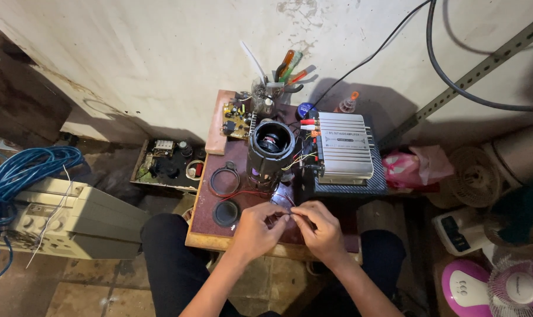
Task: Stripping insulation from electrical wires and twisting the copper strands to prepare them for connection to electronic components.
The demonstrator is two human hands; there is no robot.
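Observation:
My left hand (256,228) and my right hand (317,228) meet fingertip to fingertip over the front of a small brown work table (203,226), pinching thin wires (287,212) between them. The wires run back to a black cylindrical speaker (270,147) standing upright mid-table. A red wire (243,194) curls across the tabletop from the speaker. To the speaker's right sits a silver audio amplifier (344,145) with coloured plugs on its left side. What exactly the fingertips grip beyond the wires is too small to tell.
A black ring (224,181) and a black round cap (226,212) lie on the table's left. A green circuit board (237,118), a jar of tools (278,79), blue cable (19,170), a beige casing (72,220), a parts tray (166,164), a pink bag (410,167) and fans (513,287) surround it.

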